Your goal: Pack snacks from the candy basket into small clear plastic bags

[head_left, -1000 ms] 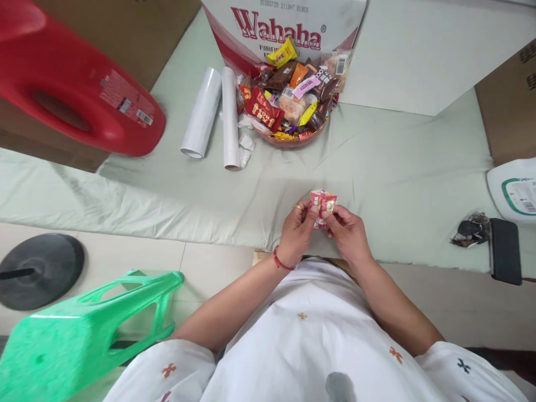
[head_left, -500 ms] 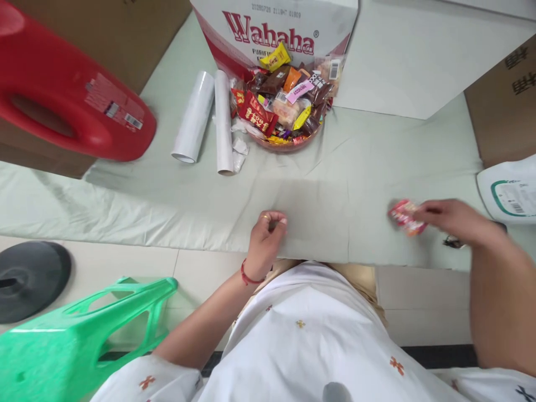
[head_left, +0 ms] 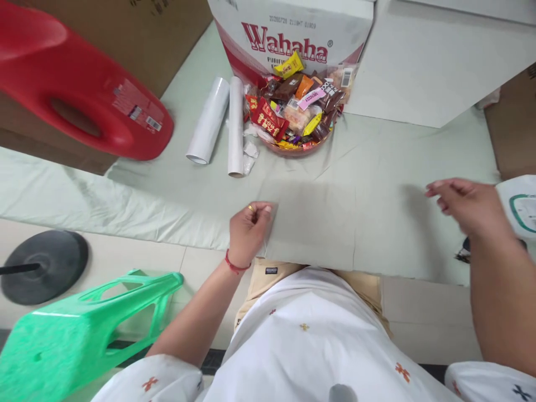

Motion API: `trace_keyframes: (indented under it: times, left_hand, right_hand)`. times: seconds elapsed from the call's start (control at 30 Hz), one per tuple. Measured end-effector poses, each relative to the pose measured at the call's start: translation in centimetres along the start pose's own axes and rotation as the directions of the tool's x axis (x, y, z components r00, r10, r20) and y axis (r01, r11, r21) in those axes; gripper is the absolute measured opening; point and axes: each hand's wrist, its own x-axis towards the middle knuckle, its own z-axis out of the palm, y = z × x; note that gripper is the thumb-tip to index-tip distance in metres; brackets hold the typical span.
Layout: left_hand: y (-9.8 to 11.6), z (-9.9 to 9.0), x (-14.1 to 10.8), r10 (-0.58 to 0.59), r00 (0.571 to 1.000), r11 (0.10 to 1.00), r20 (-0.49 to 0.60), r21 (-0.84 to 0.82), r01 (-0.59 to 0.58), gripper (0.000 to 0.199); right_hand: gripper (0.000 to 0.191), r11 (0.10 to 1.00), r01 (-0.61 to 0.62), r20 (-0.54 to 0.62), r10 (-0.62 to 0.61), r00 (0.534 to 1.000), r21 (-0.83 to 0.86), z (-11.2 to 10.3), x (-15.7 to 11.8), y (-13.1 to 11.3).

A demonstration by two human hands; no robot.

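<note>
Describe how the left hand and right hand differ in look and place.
The left hand wears a gold ring and red bracelet; the right hand shows neither. The left hand is nearer the torso; the right hand is by the white bottle. Both are over the pale cloth.

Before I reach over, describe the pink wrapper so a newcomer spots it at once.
Start at the big Wahaha box. In front of it stands the heaped snack bowl. In it, just below an orange packet, lies the pink wrapper: its pink face reads MENSSY, unlike the red packet to its left.
</note>
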Motion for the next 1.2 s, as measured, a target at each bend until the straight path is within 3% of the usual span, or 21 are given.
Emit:
trace_keyframes:
  times: [0.1,0.17,0.3,0.43,0.5,0.57,0.63,0.7,0.77,0.83,0.87,1.0,1.1,1.2]
  left_hand:
    - [0.9,-2.0,4.3,0.289,0.95,0.912,-0.119,0.337,-0.235,0.015]
    - [2.0,-2.8,7.8,0.414,0.902,0.785,-0.12,0.548,-0.288,0.014]
    - [3.9,-2.2,14.2,0.436,0.899,0.634,-0.026,0.718,-0.286,0.019]
    - [4.5,-1.3,16.7,0.413,0.91,0.654,0.018,0.69,-0.311,0.015]
    - [4.3,-1.4,15.5,0.418,0.908,0.718,-0.017,0.619,-0.319,0.015]
    - [3.9,-1.5,12.8,0.398,0.914,0.814,-0.075,0.489,-0.314,0.013]
    - [3.4,-1.2,8.9,0.263,0.961,0.945,-0.085,0.222,-0.239,0.017]
    - [2.8,-0.1,4.8,0.114,0.993,0.99,0.01,-0.081,-0.113,0.022]
    - [2.4,1.5,1.2,-0.009,0.991,0.965,0.131,-0.26,0.043,0.027]
    - [2.2,3.0,-1.4,-0.056,0.978,0.933,0.202,-0.338,0.123,0.031]
    - [2.2,3.6,-2.3,-0.069,0.97,0.925,0.234,-0.348,0.15,0.032]
    - [2.4,4.5,-4.0,-0.078,0.929,0.927,0.361,-0.316,0.201,0.032]
    - [2.5,4.3,-4.1,-0.029,0.935,0.933,0.353,-0.327,0.152,0.032]
    - [2.5,4.5,-4.2,-0.094,0.938,0.904,0.334,-0.365,0.221,0.041]
  right_hand:
    - [0.033,0.989,-0.143,0.065,0.145,0.987,-0.027,3.9,-5.3,0.9]
    - [0.036,0.986,-0.166,0.101,0.166,0.981,-0.01,5.4,-7.7,1.7]
    - [0.043,0.981,-0.191,0.093,0.188,0.978,0.033,6.4,-10.2,3.1]
    - [0.042,0.987,-0.157,0.032,0.156,0.987,0.037,5.8,-11.2,3.0]
    - [0.04,0.988,-0.145,-0.005,0.146,0.989,0.055,5.7,-11.6,2.4]
    - [0.038,0.98,-0.136,-0.034,0.142,0.989,0.142,6.1,-12.1,1.5]
    - [0.035,0.964,-0.114,-0.043,0.128,0.991,0.241,7.3,-12.7,0.1]
    - [0.03,0.951,-0.048,-0.008,0.053,0.999,0.305,9.1,-13.3,-1.9]
    - [0.024,0.934,0.065,0.079,-0.099,0.992,0.351,11.2,-13.9,-4.3]
    - [0.02,0.9,0.123,0.2,-0.224,0.954,0.418,13.3,-14.3,-6.6]
    - [0.021,0.88,0.093,0.266,-0.24,0.934,0.467,14.2,-14.4,-7.6]
    - [0.037,0.728,-0.192,0.458,-0.184,0.87,0.658,16.7,-14.3,-9.8]
    - [0.037,0.635,-0.278,0.457,-0.134,0.879,0.721,17.3,-14.0,-9.9]
    - [0.033,0.643,-0.242,0.363,-0.061,0.93,0.727,17.3,-14.1,-9.4]
